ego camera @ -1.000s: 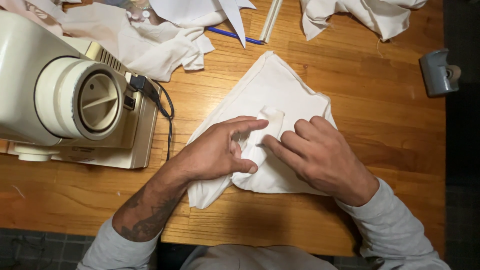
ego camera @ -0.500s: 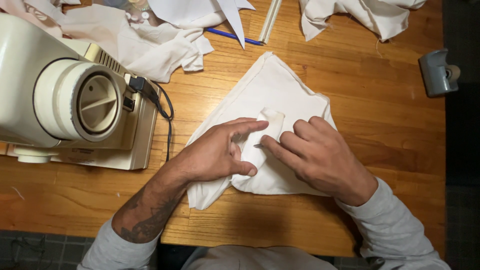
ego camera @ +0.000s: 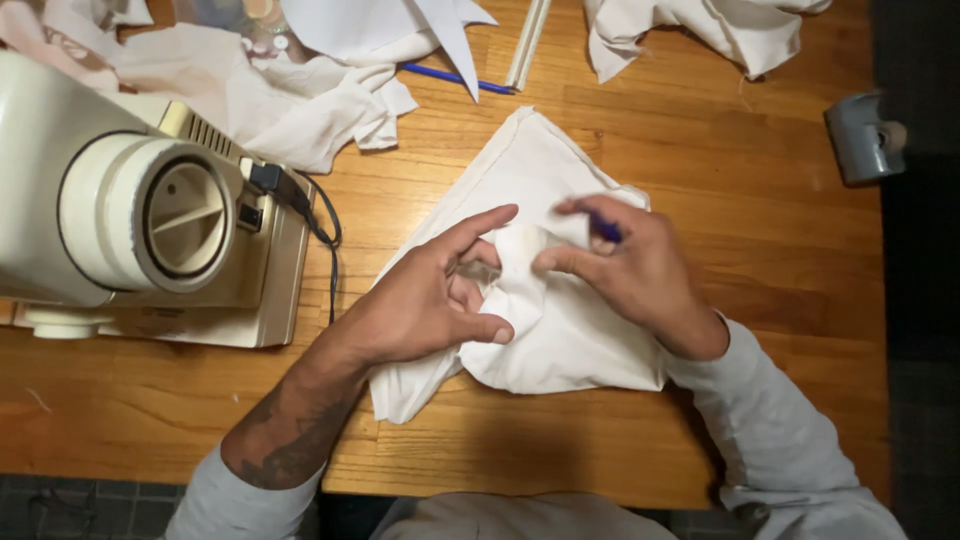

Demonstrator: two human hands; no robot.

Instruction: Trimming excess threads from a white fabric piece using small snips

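Observation:
A folded piece of white cloth (ego camera: pixel 575 340) lies on the wooden table (ego camera: pixel 700 170) in front of me. My left hand (ego camera: pixel 430 295) rests on its left part, with thumb and fingers pinching a raised fold near the middle. My right hand (ego camera: pixel 625 265) grips the same raised fold from the right side. A small blue object (ego camera: pixel 605 228), a pen or marker by its look, is tucked between the right hand's fingers.
A cream sewing machine (ego camera: pixel 130 220) with a black power cord (ego camera: pixel 310 215) stands at the left. Loose white cloth pieces (ego camera: pixel 300 90) lie along the far edge, with a blue pen (ego camera: pixel 450 76) among them. A grey clamp (ego camera: pixel 862 135) sits at the right edge.
Both hands have lifted from lying flat on the cloth and now pinch up a fold in its middle. The right hand has shifted up and right, showing the blue object.

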